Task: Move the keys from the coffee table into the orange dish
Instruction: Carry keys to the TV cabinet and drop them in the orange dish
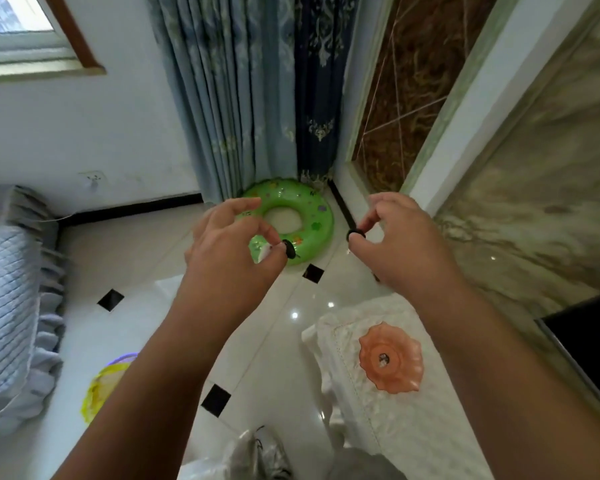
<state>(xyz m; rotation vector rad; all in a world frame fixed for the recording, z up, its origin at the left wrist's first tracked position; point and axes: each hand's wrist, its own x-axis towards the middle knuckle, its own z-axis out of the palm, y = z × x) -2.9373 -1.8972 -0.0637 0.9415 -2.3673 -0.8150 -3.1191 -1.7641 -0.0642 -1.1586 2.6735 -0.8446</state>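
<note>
Both my hands are raised in front of me, above the tiled floor. My left hand (236, 251) pinches a small black-headed key (289, 249) between thumb and fingers, with a bit of white showing beside it. My right hand (399, 244) pinches a second small black piece (355, 233), apparently another key's head; its blade is hidden. The orange dish (404, 375), scalloped like a flower, lies below my right forearm on a white lace-covered surface (395, 431). A small dark and silver item (382, 359) rests in the dish's centre.
A green inflatable swim ring (312, 209) lies on the floor by the blue curtains (243, 98). A grey quilted sofa (11, 299) fills the left. A yellow object (99, 386) and crumpled bags (253, 452) sit on the floor. A black screen (589, 341) is at right.
</note>
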